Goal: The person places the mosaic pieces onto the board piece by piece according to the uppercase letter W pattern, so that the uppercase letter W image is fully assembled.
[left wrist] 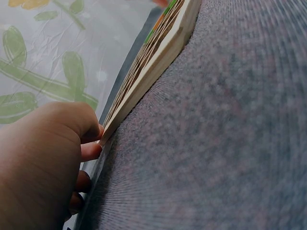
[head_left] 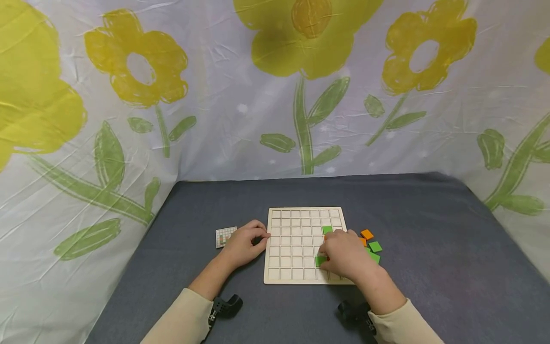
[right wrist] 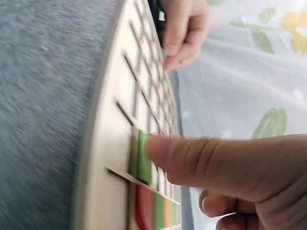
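My left hand point(head_left: 246, 242) is at the left edge of a pale wooden grid board point(head_left: 286, 241), with thumb and index finger pinching its rim, as the left wrist view also shows. Over the board's right half, my right hand point(head_left: 345, 253) holds a green square tile point(head_left: 320, 261) between thumb and index finger, low in a grid cell. Seen from the right wrist, the thumb point(right wrist: 192, 160) lies against that tile point(right wrist: 144, 160); the index fingertip is hidden. A red tile point(right wrist: 143, 206) lies in the neighbouring cell. Farther up the grid sits another green tile point(head_left: 327, 230).
Loose orange tiles point(head_left: 367, 234) and green tiles point(head_left: 375, 246) lie right of the board, partly behind my right hand. A small card with a coloured grid point(head_left: 223, 236) lies left of the board. Dark cloth point(head_left: 429, 248) covers the table, and a flowered curtain point(head_left: 223, 119) hangs behind.
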